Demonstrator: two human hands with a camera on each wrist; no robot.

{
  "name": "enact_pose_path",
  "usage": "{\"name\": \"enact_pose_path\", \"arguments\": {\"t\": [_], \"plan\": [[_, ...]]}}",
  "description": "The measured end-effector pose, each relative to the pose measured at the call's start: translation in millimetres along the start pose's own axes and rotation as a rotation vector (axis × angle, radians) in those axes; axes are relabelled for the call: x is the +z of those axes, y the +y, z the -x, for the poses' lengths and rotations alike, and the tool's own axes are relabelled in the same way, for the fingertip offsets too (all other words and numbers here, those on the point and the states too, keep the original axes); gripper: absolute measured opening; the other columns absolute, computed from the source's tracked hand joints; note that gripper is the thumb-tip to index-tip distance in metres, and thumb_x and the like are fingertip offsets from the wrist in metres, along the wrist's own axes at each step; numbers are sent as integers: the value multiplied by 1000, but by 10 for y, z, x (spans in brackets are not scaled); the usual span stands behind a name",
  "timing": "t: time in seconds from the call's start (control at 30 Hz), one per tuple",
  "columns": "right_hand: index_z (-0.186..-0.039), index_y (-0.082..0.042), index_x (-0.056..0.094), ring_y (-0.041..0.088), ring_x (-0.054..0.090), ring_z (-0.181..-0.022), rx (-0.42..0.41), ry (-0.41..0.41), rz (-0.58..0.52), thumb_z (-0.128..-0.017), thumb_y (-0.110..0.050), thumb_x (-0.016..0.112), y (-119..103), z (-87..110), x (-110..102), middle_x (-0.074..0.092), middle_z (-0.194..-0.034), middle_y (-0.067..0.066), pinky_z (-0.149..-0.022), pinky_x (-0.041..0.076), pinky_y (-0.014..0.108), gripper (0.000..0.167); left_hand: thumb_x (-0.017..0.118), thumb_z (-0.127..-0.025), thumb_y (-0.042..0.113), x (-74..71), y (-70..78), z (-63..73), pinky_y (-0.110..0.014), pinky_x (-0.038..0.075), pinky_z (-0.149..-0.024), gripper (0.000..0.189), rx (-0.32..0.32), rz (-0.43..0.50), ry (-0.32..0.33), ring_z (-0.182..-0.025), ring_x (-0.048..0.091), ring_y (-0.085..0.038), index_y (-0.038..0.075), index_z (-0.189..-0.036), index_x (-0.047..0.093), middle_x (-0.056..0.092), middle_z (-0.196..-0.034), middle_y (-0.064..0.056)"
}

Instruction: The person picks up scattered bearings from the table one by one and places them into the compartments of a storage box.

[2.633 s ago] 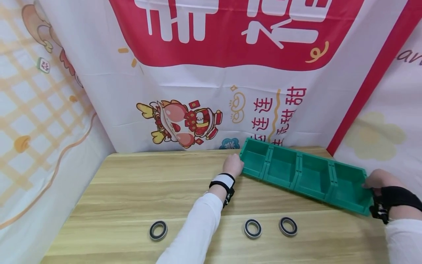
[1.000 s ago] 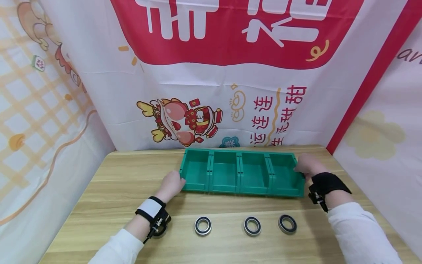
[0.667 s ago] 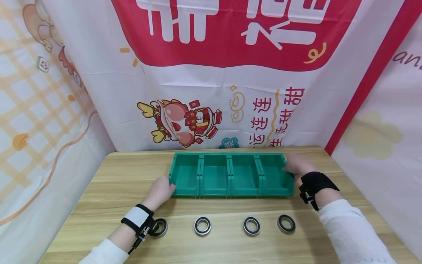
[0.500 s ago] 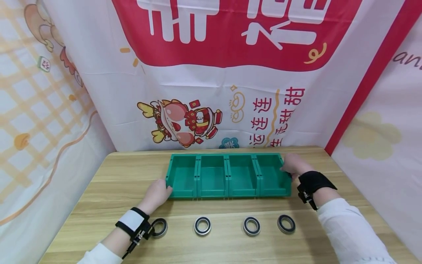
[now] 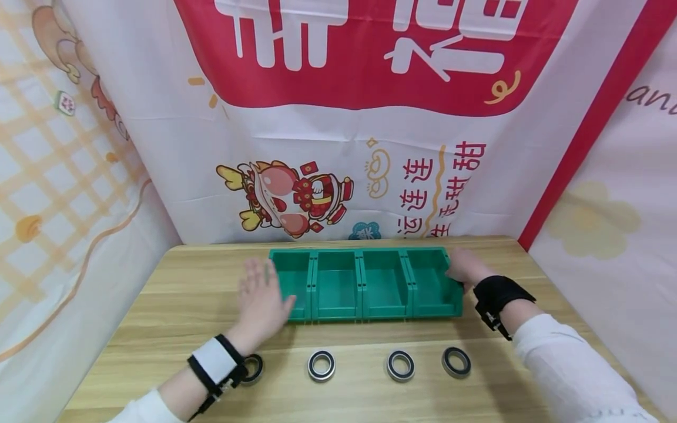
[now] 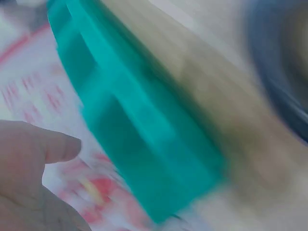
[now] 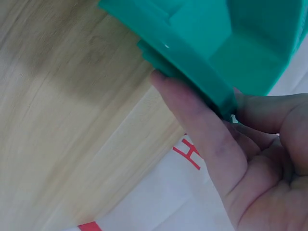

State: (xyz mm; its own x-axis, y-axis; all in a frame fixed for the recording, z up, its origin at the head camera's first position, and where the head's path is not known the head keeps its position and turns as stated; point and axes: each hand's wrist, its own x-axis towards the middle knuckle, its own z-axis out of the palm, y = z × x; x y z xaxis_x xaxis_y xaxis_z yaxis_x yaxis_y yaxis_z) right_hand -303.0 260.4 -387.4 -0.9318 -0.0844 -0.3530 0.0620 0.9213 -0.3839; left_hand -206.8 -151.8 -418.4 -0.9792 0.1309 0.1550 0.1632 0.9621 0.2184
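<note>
A green row of joined storage bins [image 5: 336, 288] stands at the back of the wooden table, its compartments bare inside. My right hand [image 5: 467, 267] grips its right end; in the right wrist view the thumb [image 7: 264, 113] and fingers pinch the bin's side wall. At the left end, my left hand [image 5: 262, 302] is raised with fingers spread, holding nothing. The left wrist view is blurred, with the left thumb [image 6: 62, 147] apart from the bins. Below the row lie black-and-silver ball bearings, among them one bearing [image 5: 321, 365] near the middle and another [image 5: 456, 362] at the right.
A further bearing [image 5: 400, 365] lies on the table [image 5: 296, 399] between those two. The leftmost bearing [image 5: 254, 369] is partly covered by the left wrist strap. Printed cloth [image 5: 338, 129] hangs behind the table and at both sides.
Both hands brought the green bins from the right to the table's middle and squared them up. Since then my left hand has let go and spread its fingers; the right still holds on.
</note>
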Motion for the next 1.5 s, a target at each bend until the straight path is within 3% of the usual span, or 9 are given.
{"name": "enact_pose_path", "arguments": {"t": [0.07, 0.17, 0.33, 0.43, 0.57, 0.83, 1.1, 1.33, 1.5], "plan": [[-108, 19, 46, 25, 65, -54, -8, 8, 5, -91, 2, 54, 6, -4, 9, 57, -85, 25, -53, 56, 34, 26, 52, -92, 52, 14, 318, 75, -60, 4, -109, 90, 91, -16, 4, -140, -11, -44, -3, -150, 10, -9, -153, -28], [-102, 17, 49, 25, 65, -55, -7, -3, -6, -91, 2, 55, 18, -12, 8, 58, -82, 23, -53, 56, 34, 19, 39, -92, 62, 69, 848, 220, -56, 1, -110, 88, 250, -12, -60, -140, -16, -37, 10, -153, 2, -16, -154, -20], [-97, 17, 53, 25, 66, -56, 5, -16, -39, -91, 1, 57, 28, -31, 2, 60, -82, 24, -55, 56, 35, 18, 27, -90, 69, 254, 1602, 345, -54, 2, -111, 84, 438, 3, -152, -140, -20, -32, 25, -152, -9, -22, -154, -13], [-100, 21, 51, 27, 66, -58, 10, -24, -89, -91, 3, 57, 23, -27, -3, 60, -88, 30, -56, 57, 37, 21, 27, -89, 71, 432, 1944, 368, -53, 2, -112, 83, 540, -85, -165, -140, -23, -29, 30, -152, -10, -26, -154, -10], [-108, 26, 47, 32, 67, -67, 13, -71, -174, -92, 5, 55, 18, 0, -25, 57, -97, 36, -57, 57, 38, 27, 33, -89, 71, 703, 2246, 352, -50, 2, -114, 82, 655, -225, -161, -140, -25, -27, 35, -152, -6, -26, -155, -6], [-112, 25, 47, 30, 68, -68, 20, -161, -145, -95, 1, 53, 17, 14, -110, 60, -92, 30, -66, 57, 41, 31, 31, -91, 69, 1080, 2582, 297, -43, 10, -115, 73, 782, -359, -320, -144, -14, -22, 46, -149, -7, -15, -158, 6], [-100, 19, 54, 26, 68, -63, 12, -163, -94, -96, -3, 53, 5, 27, -138, 61, -77, 22, -64, 57, 36, 22, 37, -94, 60, 1145, 2751, 255, -34, 17, -114, 63, 800, -368, -457, -145, -1, -18, 48, -148, 9, 0, -158, 14], [-100, 18, 53, 23, 68, -61, 26, -178, -90, -96, -3, 53, -12, 27, -155, 60, -77, 20, -64, 57, 34, 22, 43, -101, 33, 1104, 2761, 197, -27, 28, -109, 49, 807, -330, -481, -143, 13, -15, 43, -147, 28, 15, -156, 14], [-102, 19, 52, 25, 68, -63, 38, -184, -96, -96, -4, 53, -12, 9, -162, 61, -78, 21, -63, 57, 33, 23, 46, -100, 17, 1051, 2730, 99, -19, 32, -103, 42, 921, -286, -411, -131, 36, -10, 38, -136, 51, 43, -141, 12]]}}
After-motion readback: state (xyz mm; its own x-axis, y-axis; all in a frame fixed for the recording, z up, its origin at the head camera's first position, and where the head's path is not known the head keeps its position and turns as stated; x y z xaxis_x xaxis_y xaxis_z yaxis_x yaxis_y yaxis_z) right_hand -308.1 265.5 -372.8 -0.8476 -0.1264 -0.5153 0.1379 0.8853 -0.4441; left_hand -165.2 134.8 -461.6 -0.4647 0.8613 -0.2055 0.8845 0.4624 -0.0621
